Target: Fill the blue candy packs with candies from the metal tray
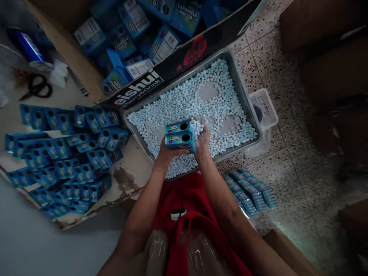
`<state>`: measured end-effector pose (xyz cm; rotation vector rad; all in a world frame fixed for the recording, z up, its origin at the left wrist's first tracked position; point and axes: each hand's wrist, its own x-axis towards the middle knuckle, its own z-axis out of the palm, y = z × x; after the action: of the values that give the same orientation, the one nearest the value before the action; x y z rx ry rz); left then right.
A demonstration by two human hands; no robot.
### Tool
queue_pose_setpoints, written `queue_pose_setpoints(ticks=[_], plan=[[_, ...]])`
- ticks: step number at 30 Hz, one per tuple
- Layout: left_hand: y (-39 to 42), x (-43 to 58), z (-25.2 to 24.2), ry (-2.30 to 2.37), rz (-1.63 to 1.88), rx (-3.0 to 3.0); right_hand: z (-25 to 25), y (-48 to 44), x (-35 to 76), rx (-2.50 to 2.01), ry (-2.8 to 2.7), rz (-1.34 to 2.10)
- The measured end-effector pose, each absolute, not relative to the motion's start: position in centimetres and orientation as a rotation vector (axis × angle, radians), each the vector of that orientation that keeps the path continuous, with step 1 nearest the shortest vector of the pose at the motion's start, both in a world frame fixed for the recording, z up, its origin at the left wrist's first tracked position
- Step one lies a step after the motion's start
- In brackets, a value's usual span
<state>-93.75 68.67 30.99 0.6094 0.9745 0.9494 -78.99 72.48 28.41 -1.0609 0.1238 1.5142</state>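
Observation:
Over the near part of a grey tray point(257, 124), my left hand point(166, 155) grips small blue candy boxes point(176, 138) from the left side, at least two of them side by side. Cupped against the boxes' right end, my right hand point(204, 138) carries a heap of pale blue candies point(197, 127). The heap touches the ends of the boxes; whether any candies are inside them is hidden. Below both hands, loose candies point(178, 101) of the same kind cover most of the tray, with a few bare patches of its bottom showing.
Many blue boxes point(83, 145) stand in rows on the table point(126, 180) at left. A large carton point(172, 63) behind the tray holds more boxes. Scissors point(37, 88) and a blue can point(30, 50) lie at upper left. Right are a clear container point(264, 107) and wrapped packs point(250, 189).

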Motion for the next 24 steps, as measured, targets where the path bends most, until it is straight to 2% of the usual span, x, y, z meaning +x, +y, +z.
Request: queue_pose_setpoints(ticks=[4, 9, 12, 18, 24], plan=[[69.9, -98.2, 32.0, 1.316, 1.018, 1.162, 30.9, 73.6, -78.5, -0.911, 0.272, 1.543], [70.5, -99.7, 32.0, 1.472, 0.935, 1.586, 36.5, 73.7, -79.2, -0.877, -0.185, 1.555], [70.4, -99.0, 31.9, 1.422, 0.935, 1.586, 38.5, 73.8, -79.9, -0.96, -0.515, 1.516], [70.0, -98.3, 31.1, 1.463, 0.924, 1.41, 39.3, 74.0, -80.3, -1.115, -0.928, 1.377], [70.5, -98.3, 31.2, 1.413, 0.91, 1.403, 39.9, 74.8, -80.2, -1.041, -0.97, 1.325]])
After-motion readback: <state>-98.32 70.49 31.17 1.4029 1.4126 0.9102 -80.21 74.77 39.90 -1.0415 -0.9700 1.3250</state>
